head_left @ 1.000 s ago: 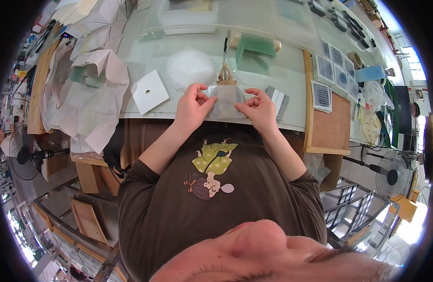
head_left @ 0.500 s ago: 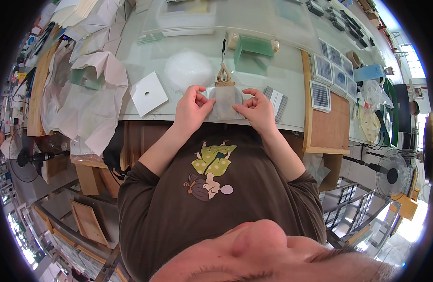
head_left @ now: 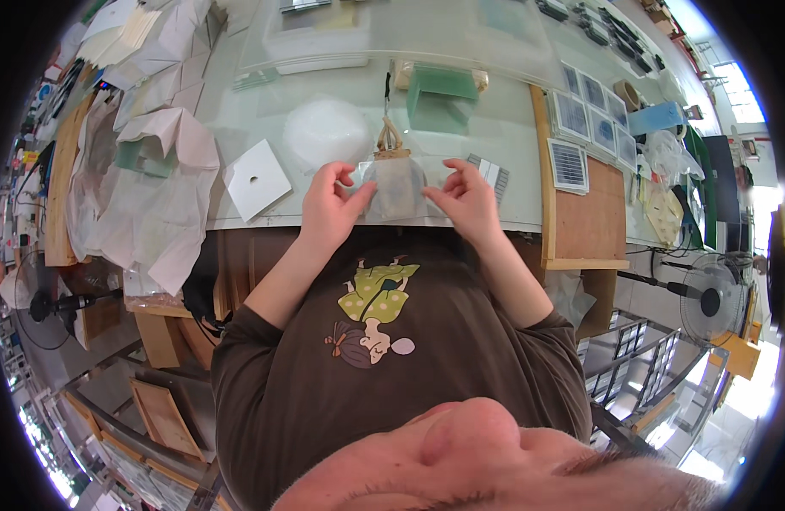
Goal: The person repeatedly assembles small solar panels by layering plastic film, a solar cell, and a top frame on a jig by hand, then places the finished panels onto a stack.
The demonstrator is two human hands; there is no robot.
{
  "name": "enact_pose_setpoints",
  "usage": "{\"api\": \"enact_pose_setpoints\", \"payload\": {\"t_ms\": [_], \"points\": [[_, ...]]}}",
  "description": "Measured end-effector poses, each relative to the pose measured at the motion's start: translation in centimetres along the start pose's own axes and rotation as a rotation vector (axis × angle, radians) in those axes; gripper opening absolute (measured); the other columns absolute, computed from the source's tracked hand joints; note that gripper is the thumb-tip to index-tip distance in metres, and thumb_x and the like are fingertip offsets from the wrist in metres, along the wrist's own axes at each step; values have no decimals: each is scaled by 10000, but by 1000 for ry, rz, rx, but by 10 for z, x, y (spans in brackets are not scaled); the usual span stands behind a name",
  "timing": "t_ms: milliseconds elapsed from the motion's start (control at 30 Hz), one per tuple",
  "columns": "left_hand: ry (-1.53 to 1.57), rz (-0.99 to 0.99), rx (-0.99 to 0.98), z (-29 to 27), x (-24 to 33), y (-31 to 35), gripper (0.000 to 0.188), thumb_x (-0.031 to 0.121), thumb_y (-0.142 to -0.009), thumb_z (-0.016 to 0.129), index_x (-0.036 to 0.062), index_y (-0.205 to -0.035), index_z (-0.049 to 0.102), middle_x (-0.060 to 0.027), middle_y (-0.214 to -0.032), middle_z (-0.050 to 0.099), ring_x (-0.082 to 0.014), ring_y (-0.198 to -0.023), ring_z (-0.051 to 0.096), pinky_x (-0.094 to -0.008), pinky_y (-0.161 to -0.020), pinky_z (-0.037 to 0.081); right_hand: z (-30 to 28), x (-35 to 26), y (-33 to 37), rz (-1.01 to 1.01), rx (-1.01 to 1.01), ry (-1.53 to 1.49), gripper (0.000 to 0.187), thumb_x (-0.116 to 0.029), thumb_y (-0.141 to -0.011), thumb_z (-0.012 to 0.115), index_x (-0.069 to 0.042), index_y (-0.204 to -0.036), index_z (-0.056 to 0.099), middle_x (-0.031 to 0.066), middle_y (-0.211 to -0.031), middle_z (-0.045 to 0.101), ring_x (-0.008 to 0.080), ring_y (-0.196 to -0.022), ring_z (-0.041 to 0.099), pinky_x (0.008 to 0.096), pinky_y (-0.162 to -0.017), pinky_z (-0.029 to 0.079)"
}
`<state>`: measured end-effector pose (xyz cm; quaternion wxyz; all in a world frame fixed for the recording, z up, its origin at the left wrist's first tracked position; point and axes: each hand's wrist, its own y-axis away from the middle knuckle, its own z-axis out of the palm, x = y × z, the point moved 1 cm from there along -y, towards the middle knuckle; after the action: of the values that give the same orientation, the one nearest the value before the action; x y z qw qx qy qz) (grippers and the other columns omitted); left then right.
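A small grey rectangular pad [head_left: 396, 187] lies near the table's front edge, within a clear sheet or bag. Along its far edge runs a brown strip [head_left: 391, 154], from which tan cords [head_left: 388, 134] rise to a thin black cord. My left hand [head_left: 331, 198] is at the left edge of the clear sheet, thumb apart from the curled fingers. On the opposite side my right hand [head_left: 466, 198] has its thumb tip near the pad, its forefinger apart. Whether either thumb touches the sheet is hard to see.
Left of the hands lie a white square card [head_left: 258, 180] with a hole and a white foam disc [head_left: 327, 134]. Beyond stands a green glass block [head_left: 443, 98]. A grey ribbed strip [head_left: 492, 177] lies right, by a wooden board [head_left: 588, 217] with dark panels. Crumpled white paper [head_left: 166, 204] covers the far left.
Both hands have eased their fingers apart and moved slightly outward from the pad. The whole view has shifted a little, so the table appears further left.
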<state>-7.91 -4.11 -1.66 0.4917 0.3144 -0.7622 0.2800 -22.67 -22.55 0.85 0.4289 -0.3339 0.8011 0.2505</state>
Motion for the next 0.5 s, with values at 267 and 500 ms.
{"api": "enact_pose_setpoints", "payload": {"t_ms": [267,500], "points": [[-187,442,-206,-21,13,28,224,107,-733,754,50,-919,643,-80,-962,615,-179,-680,617,-265,-598,509,-75,47,-19,-134,140,599,547,-263,-629,817,-7,-1068,616,147,-1139,558,335,-1140,475,412,-948,411],[-333,620,-126,-17,4,28,184,19,-733,730,48,-905,670,-75,-962,669,-234,-806,663,-304,-674,548,-82,50,-27,-165,128,625,449,-258,-641,810,-10,-976,642,126,-1064,589,293,-1070,512,389,-897,431]]}}
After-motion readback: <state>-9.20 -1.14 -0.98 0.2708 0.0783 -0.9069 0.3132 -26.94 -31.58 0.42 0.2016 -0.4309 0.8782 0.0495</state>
